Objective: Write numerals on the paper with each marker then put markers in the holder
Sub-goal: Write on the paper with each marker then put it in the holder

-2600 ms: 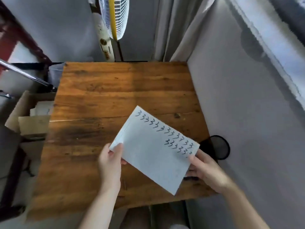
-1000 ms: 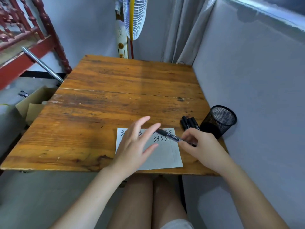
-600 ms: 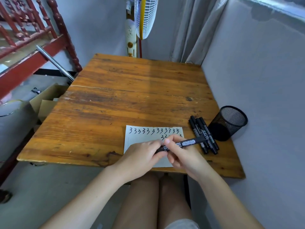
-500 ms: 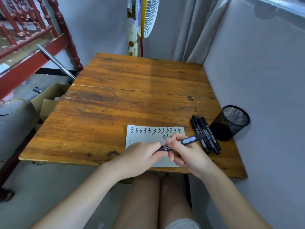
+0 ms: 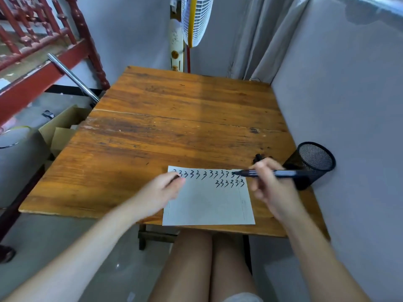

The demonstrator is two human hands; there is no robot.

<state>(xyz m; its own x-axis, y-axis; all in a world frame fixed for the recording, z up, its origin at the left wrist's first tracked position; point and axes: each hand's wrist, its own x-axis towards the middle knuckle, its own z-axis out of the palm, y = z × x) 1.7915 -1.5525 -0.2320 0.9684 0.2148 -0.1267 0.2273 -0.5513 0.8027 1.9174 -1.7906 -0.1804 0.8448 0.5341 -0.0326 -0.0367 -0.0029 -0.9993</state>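
Big wooden table (image 5: 165, 127) is taking up most of the view, paper (image 5: 209, 205) lying at its near edge with rows of 3s. Mesh holder (image 5: 314, 162) is sitting at the right. Right hand (image 5: 272, 186) is gripping a marker (image 5: 268, 173), tip over the paper; left hand (image 5: 161, 190) is pinching something dark, can't tell what.

The bench (image 5: 165, 118) is orange-brown wood with dark streaked grain and darker worn patches. On it at five o'clock lies a white paper (image 5: 207, 205) carrying two rows of black numeral threes and a faint ruled margin line. The marker (image 5: 274, 173) is black with a pale label band. At three o'clock the holder (image 5: 314, 162) is black wire mesh. At twelve o'clock a fan (image 5: 196, 18) shows a white grille with a yellow stripe. At ten o'clock the railing (image 5: 43, 59) is dark red.
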